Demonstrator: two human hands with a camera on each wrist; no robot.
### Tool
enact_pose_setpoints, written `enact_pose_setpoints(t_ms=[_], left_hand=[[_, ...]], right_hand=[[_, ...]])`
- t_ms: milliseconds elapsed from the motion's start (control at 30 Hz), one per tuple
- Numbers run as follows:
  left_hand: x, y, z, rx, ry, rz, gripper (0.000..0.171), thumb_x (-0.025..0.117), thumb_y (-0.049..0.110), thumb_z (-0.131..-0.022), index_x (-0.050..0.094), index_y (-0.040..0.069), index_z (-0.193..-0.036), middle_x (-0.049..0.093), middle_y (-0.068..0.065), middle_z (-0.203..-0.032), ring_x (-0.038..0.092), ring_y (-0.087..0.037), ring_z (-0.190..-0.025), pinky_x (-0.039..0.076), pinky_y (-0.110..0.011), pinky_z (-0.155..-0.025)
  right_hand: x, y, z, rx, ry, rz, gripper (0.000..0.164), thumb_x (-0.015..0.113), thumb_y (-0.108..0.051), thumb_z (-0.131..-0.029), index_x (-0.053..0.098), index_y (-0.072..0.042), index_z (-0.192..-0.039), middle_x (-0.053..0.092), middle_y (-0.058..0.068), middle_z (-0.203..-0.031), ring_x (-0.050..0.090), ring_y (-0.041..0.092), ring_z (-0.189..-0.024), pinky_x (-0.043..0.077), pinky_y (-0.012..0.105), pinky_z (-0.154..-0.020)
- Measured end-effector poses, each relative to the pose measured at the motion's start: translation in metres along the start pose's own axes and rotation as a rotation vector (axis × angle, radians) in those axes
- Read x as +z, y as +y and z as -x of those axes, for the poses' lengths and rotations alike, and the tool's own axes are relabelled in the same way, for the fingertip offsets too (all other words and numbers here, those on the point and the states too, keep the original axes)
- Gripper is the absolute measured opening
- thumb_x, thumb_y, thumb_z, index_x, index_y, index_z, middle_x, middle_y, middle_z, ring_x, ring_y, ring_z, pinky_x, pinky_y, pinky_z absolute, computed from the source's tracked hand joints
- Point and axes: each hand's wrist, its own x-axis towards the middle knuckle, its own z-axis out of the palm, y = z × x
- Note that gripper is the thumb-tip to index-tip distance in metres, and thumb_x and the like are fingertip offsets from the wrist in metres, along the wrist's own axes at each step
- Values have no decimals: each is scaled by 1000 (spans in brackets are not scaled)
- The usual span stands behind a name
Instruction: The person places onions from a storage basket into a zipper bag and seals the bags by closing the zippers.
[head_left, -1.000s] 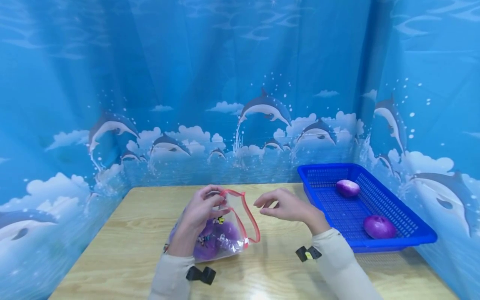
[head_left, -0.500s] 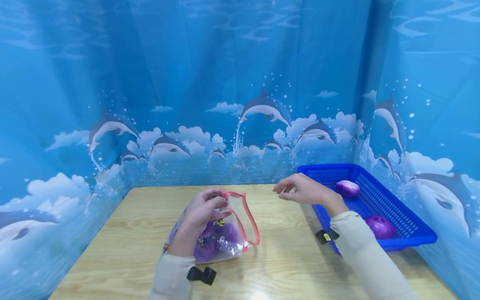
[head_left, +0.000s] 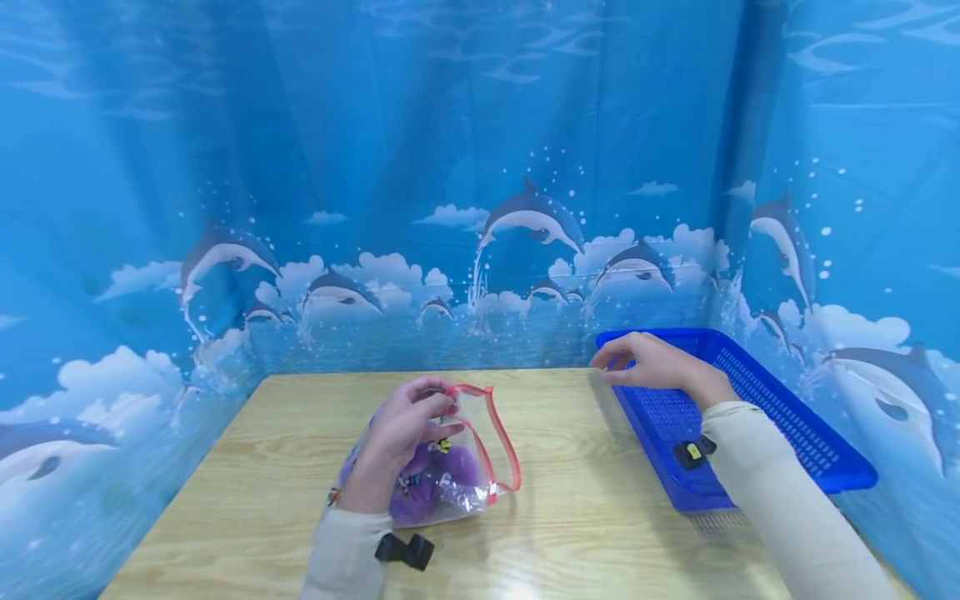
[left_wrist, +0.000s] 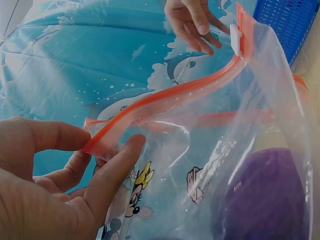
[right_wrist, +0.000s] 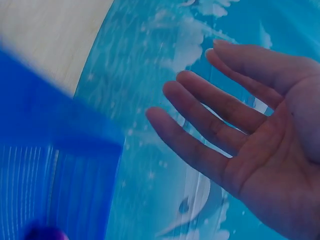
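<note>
My left hand (head_left: pixel 408 421) pinches the red zip edge of a clear plastic bag (head_left: pixel 472 408) between thumb and fingers. Cartoon figures are printed on the bag, and its mouth gapes toward the right. Inside lie purple onions (head_left: pixel 457 467), one of them (left_wrist: pixel 262 195) large in the left wrist view. My right hand (head_left: pixel 660 362) holds nothing and hovers over the left rim of a blue plastic basket (head_left: pixel 645 433), its fingers relaxed. An onion (right_wrist: pixel 46 234) in the basket just shows at the bottom of the right wrist view; my right arm hides the basket's onions in the head view.
The wooden table (head_left: pixel 570 517) extends around the bag and under the basket, which stands at the right side. A blue curtain (head_left: pixel 450 167) printed with dolphins hangs behind the table and along its sides.
My right hand has moved from beside the bag's mouth to the right and away, over the basket's rim, covering the onions there. The left hand and the bag have stayed nearly still.
</note>
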Motion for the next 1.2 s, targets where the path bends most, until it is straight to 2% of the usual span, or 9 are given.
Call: enact_pose_setpoints(t_ms=[133, 400, 600, 700, 1000, 1200], left_hand=[[0, 0, 0, 0, 1, -10, 16, 59, -2, -99, 64, -1, -114, 64, -13, -100, 66, -25, -92, 67, -45, -86], [0, 1, 0, 6, -3, -20, 15, 58, -2, -99, 64, -1, -113, 63, -14, -100, 66, -25, -92, 67, -44, -86], [0, 1, 0, -2, -5, -22, 15, 58, -2, -99, 64, 0, -113, 63, -12, -99, 65, -25, -93, 67, -44, -86], [0, 1, 1, 1, -8, -20, 15, 58, -2, -99, 64, 0, -113, 63, -11, -97, 65, -24, -92, 67, -45, -86], [-1, 1, 0, 9, -13, -21, 15, 58, -3, -99, 64, 0, -112, 63, -9, -95, 65, -25, -93, 67, -44, -85], [-2, 0, 0, 6, -10, -16, 14, 58, -3, -98, 64, 0, -110, 63, -9, -94, 65, -25, -92, 67, -44, -85]], right_hand=[[-11, 14, 12, 59, -40, 8, 33, 71, -21, -97, 70, -7, -127, 71, 16, -128, 70, 35, -114, 63, 47, -94], [-33, 53, 41, 228, -159, -95, 46, 75, -22, -94, 64, -1, -133, 65, 28, -130, 71, 26, -100, 66, 39, -71], [-43, 90, 66, 370, -250, -200, 53, 77, -17, -92, 58, 3, -137, 58, 35, -136, 67, 39, -114, 67, 52, -80], [-46, 104, 78, 438, -279, -243, 54, 77, -16, -91, 57, 3, -138, 55, 36, -139, 66, 40, -115, 65, 56, -84], [-49, 130, 99, 552, -325, -265, 55, 75, -15, -91, 55, 0, -140, 56, 34, -137, 63, 41, -118, 66, 53, -84], [-41, 140, 106, 636, -330, -216, 53, 77, -17, -87, 60, -9, -137, 56, 31, -134, 58, 43, -117, 64, 48, -81]])
